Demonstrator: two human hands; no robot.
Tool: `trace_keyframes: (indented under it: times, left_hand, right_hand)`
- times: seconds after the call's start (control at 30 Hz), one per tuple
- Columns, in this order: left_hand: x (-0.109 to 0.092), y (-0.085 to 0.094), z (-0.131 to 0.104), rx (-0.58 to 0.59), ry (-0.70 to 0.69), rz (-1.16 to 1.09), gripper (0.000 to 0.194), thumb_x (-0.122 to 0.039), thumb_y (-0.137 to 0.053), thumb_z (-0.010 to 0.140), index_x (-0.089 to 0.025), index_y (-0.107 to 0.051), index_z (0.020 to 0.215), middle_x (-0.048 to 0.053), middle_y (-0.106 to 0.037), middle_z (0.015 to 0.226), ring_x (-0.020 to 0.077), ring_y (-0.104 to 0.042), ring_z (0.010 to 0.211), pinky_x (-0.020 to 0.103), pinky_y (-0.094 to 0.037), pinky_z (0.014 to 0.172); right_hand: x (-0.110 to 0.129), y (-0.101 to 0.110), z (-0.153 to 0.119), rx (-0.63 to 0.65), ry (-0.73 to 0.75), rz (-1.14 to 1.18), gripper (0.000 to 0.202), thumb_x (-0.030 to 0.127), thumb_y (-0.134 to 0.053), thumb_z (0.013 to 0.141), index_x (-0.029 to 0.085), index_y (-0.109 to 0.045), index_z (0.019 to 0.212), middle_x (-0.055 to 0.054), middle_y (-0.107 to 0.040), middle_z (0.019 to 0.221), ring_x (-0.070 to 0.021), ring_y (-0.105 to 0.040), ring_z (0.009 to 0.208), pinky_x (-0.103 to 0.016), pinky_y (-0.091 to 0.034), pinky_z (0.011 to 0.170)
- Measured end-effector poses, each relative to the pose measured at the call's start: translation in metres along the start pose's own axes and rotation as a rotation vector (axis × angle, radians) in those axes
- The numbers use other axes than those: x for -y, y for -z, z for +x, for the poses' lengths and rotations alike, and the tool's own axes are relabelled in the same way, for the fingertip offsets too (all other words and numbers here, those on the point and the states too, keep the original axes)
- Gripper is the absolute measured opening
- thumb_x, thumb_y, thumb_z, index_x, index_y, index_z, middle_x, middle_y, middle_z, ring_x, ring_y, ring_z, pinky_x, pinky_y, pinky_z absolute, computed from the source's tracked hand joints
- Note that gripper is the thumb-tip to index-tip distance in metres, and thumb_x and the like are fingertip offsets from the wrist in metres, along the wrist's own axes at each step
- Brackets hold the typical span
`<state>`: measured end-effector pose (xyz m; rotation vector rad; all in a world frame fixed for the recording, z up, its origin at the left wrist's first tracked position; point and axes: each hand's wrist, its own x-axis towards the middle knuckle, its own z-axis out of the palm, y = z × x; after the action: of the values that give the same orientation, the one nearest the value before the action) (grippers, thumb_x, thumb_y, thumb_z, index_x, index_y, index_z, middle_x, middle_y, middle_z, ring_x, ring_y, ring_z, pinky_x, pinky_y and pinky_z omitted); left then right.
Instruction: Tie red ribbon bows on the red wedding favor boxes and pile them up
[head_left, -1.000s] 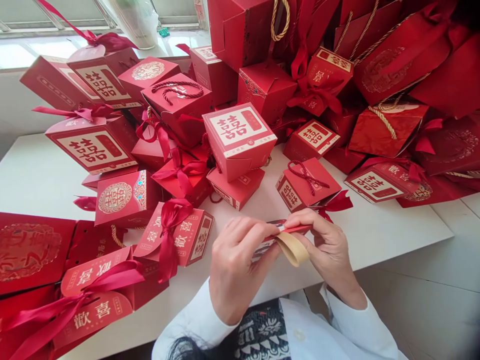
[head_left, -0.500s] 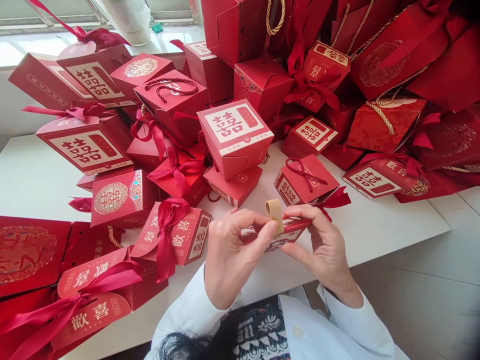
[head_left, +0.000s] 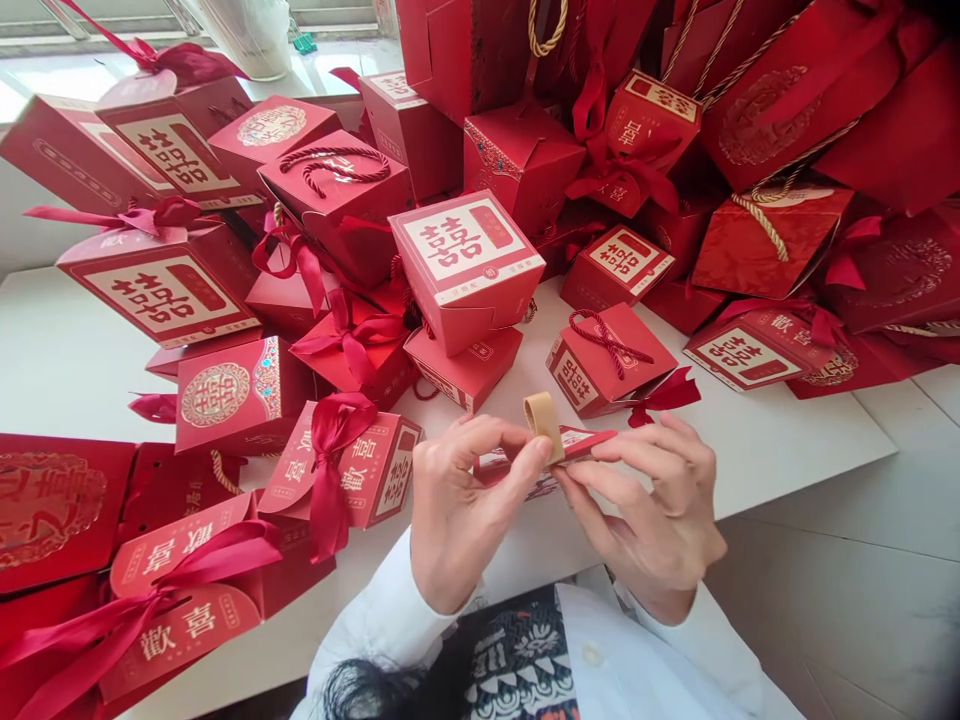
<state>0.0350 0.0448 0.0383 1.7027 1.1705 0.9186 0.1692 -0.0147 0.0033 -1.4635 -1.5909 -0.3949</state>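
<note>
Close to the table's front edge, my left hand [head_left: 469, 500] pinches a tan looped strap [head_left: 544, 428] between thumb and fingertips. Under the strap is a small red box with white print [head_left: 581, 444], partly hidden by both hands. My right hand [head_left: 652, 500] is at the box's right side, its thumb and fingertips close together on the box's lower edge and the other fingers loosely bent. A red box with a dark cord bow [head_left: 622, 350] sits just beyond the hands.
Red boxes with ribbons [head_left: 337, 465] crowd the left side of the white table [head_left: 787, 440]. A larger box [head_left: 469, 260] rests on a smaller one beyond my left hand. Red gift bags with gold rope handles [head_left: 787, 110] fill the back right.
My right hand has shifted its hold, the thumb moving up and left beneath the box and the fingers lifting off its top edge. My left hand still pinches the strap.
</note>
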Motion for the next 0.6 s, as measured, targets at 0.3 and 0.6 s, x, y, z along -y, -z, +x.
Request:
trace_keyframes:
  times: [0.3, 0.6]
  left_hand:
    - [0.011, 0.004, -0.007, 0.098, -0.233, 0.097, 0.006, -0.015, -0.067, 0.082, -0.015, -0.068, 0.089, 0.0, -0.065, 0.082, 0.0081, -0.059, 0.07, 0.016, -0.046, 0.066]
    - [0.011, -0.005, -0.011, 0.035, -0.26, 0.055, 0.007, -0.01, -0.061, 0.086, -0.014, -0.066, 0.088, 0.001, -0.064, 0.085, 0.0084, -0.059, 0.074, 0.016, -0.045, 0.069]
  right_hand:
    - [0.011, -0.002, 0.0, 0.061, -0.093, -0.01, 0.016, 0.009, -0.068, 0.077, 0.021, -0.062, 0.086, 0.0, -0.067, 0.072, -0.0198, -0.06, 0.078, -0.045, -0.046, 0.085]
    - [0.014, -0.001, 0.005, 0.125, -0.171, 0.077, 0.012, 0.009, -0.064, 0.08, 0.02, -0.06, 0.085, -0.002, -0.068, 0.077, -0.0166, -0.061, 0.075, -0.034, -0.047, 0.073]
